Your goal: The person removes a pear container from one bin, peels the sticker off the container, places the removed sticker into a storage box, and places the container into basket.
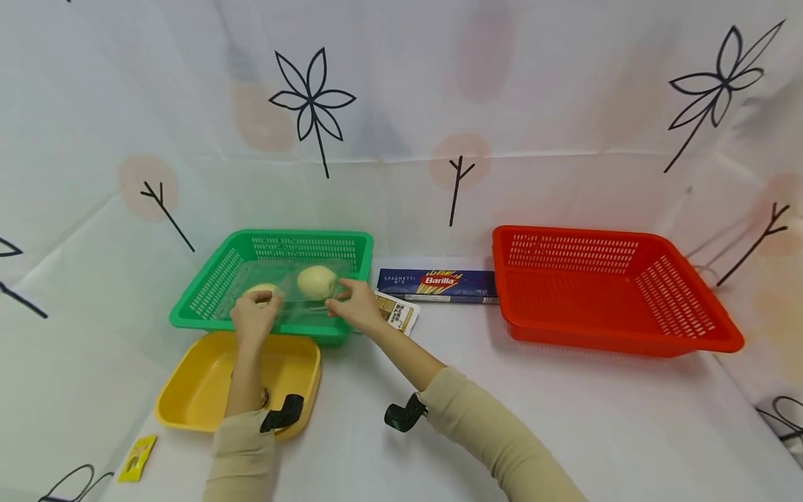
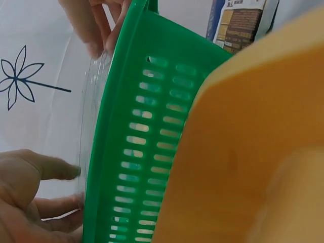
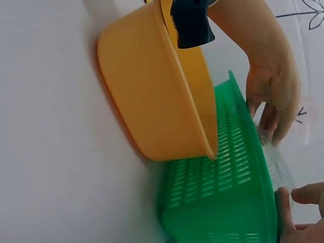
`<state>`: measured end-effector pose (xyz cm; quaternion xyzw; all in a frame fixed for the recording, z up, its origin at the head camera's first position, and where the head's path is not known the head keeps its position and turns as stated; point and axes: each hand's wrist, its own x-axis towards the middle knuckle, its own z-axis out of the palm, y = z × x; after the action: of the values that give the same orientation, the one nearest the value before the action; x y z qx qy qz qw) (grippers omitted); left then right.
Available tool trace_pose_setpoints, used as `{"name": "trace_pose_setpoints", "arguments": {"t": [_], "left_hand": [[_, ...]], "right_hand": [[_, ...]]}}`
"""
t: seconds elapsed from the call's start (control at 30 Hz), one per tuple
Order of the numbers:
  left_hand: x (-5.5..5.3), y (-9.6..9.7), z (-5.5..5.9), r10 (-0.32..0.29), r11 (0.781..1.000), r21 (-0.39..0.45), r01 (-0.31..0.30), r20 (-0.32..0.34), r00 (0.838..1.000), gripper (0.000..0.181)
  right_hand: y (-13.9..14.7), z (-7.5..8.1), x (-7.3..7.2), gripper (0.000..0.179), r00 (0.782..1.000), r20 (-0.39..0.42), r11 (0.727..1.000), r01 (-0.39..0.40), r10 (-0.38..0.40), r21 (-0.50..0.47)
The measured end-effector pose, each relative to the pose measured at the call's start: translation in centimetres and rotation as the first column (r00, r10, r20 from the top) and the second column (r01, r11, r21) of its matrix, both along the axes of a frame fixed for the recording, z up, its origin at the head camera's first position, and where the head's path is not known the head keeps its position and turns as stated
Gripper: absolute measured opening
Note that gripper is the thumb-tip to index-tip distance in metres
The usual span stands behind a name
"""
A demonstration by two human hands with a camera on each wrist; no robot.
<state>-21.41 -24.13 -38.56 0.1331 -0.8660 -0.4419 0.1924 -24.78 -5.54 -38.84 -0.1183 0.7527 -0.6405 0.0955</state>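
Observation:
Both hands are over the green basket (image 1: 213, 315), at a thin, clear plastic piece (image 1: 287, 287) stretched between them. The left hand (image 1: 254, 319) pinches its near-left part, and the right hand (image 1: 356, 307) pinches its right end with thumb and fingers. Beneath or behind the plastic lie two pale yellow round fruits (image 1: 317, 282), the left one partly covered by the left hand. In the left wrist view the plastic edge (image 2: 91, 109) shows just above the basket rim, with fingertips on it at both ends.
A yellow tub (image 1: 188, 390), with small dark items inside, stands in front of the green basket. A blue spaghetti box (image 1: 401, 280) and a white-and-brown packet (image 1: 401, 315) lie to its right. A red basket (image 1: 564, 300) stands far right. A small yellow sachet (image 1: 136, 459) lies front left.

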Motion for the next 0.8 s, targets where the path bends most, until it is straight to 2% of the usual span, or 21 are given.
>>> {"name": "trace_pose_setpoints", "arguments": {"t": [0.1,0.23,0.37,0.47,0.63,0.8], "left_hand": [[0.0,-0.5,-0.3,-0.045,0.999,0.001,0.045,-0.006,0.999,0.036],[-0.2,-0.9,-0.4,-0.127,0.992,-0.010,0.127,0.008,0.992,0.037],[-0.5,-0.8,-0.2,-0.169,0.979,-0.106,0.174,0.055,0.984,0.037],[-0.7,-0.6,-0.1,-0.152,0.973,-0.164,0.166,0.089,0.984,0.036],[-1.0,-0.6,0.2,-0.116,0.975,-0.177,0.135,0.117,0.986,0.035],[-1.2,-1.3,0.6,-0.150,0.968,-0.173,0.179,0.170,0.974,0.040]], "right_hand": [[0.1,0.0,0.1,0.060,0.999,-0.005,0.999,0.037,-0.037,0.015],[0.2,-0.2,0.2,0.059,0.995,-0.054,0.994,0.092,-0.089,0.056],[0.4,-0.4,0.3,0.055,0.993,-0.078,0.993,0.094,-0.089,0.065],[0.6,-0.4,0.2,0.051,0.997,-0.061,0.997,0.052,-0.049,0.058],[0.7,0.0,0.0,0.050,0.998,0.021,0.996,-0.058,0.057,0.067],[0.6,0.3,-0.2,0.055,0.990,0.064,0.984,-0.131,0.124,0.117]]}}
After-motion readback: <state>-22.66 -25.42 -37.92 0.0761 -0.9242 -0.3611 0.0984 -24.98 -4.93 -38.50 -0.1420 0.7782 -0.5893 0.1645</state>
